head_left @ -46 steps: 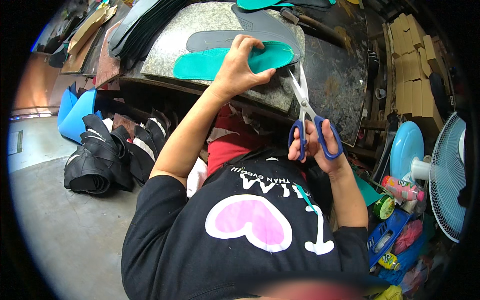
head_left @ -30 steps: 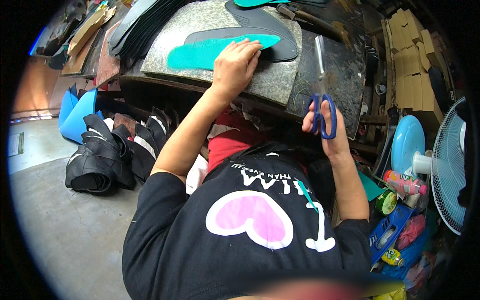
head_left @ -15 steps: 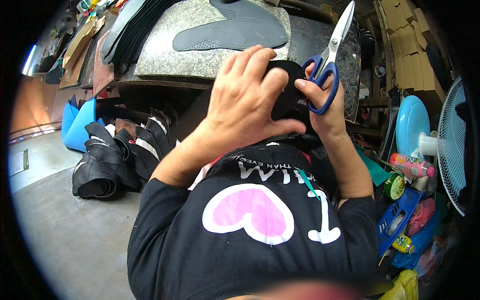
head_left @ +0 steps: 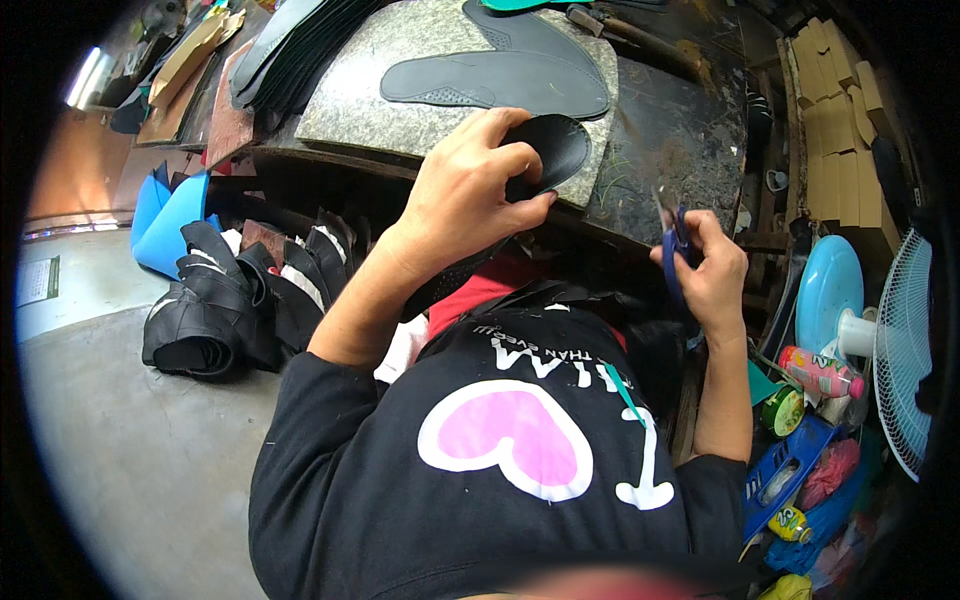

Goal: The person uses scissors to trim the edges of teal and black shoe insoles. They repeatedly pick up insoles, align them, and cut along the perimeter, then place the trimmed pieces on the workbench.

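Note:
My left hand (head_left: 468, 185) grips a curved black insole (head_left: 562, 150) above the near edge of the bench, fingers wrapped round its side. Part of the insole is hidden behind the fingers. Off to its right, apart from it, my right hand (head_left: 715, 270) is closed on scissors with blue handles (head_left: 673, 255); their blades are blurred and point away from me. Beyond the left hand, two dark insoles (head_left: 490, 82) lie overlapping on a speckled stone slab (head_left: 345, 105). A thick stack of black insoles (head_left: 290, 62) leans at the slab's left.
A hammer (head_left: 625, 38) rests on the dark bench top. Black offcuts (head_left: 210, 315) and a bent blue sheet (head_left: 165, 228) are at lower left. On the right stand a fan (head_left: 900, 350), a pink bottle (head_left: 820, 372), a blue basket (head_left: 785, 470) and cardboard boxes (head_left: 845, 120).
My right hand has moved right and down with the scissors, away from the insole. The left hand has closed round the insole, which now shows tilted upward. The view has shifted slightly.

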Action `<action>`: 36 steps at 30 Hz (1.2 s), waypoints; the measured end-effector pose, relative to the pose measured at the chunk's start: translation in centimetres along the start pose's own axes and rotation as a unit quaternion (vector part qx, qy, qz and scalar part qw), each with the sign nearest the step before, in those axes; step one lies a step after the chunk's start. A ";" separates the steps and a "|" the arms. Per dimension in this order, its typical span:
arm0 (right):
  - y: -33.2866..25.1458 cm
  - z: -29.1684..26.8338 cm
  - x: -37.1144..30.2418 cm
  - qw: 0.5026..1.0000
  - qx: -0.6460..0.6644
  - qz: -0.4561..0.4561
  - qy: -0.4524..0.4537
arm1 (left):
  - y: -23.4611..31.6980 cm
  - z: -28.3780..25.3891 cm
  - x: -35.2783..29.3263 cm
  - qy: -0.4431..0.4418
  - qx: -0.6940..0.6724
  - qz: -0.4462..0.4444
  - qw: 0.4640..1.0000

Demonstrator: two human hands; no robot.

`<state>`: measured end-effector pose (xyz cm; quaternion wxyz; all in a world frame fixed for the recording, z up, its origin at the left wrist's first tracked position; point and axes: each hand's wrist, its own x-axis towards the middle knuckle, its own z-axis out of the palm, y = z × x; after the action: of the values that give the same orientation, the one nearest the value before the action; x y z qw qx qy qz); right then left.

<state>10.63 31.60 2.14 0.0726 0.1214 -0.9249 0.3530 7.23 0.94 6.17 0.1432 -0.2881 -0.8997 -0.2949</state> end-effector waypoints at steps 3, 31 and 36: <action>-0.7 -0.6 -0.7 0.998 -0.060 -0.011 -0.031 | 0.1 0.1 0.1 0.034 0.020 0.011 0.999; -2.7 2.1 1.1 0.926 0.356 0.072 -0.102 | 3.4 1.8 -0.3 -0.074 -0.006 0.155 0.985; -2.4 2.3 2.0 0.917 0.388 0.088 -0.016 | 0.6 1.1 -0.5 -0.062 -0.058 0.109 0.990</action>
<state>9.23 27.95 2.39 -0.0263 0.0641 -0.7233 0.6871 7.88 1.86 5.38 0.1018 -0.4102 -0.8514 -0.3107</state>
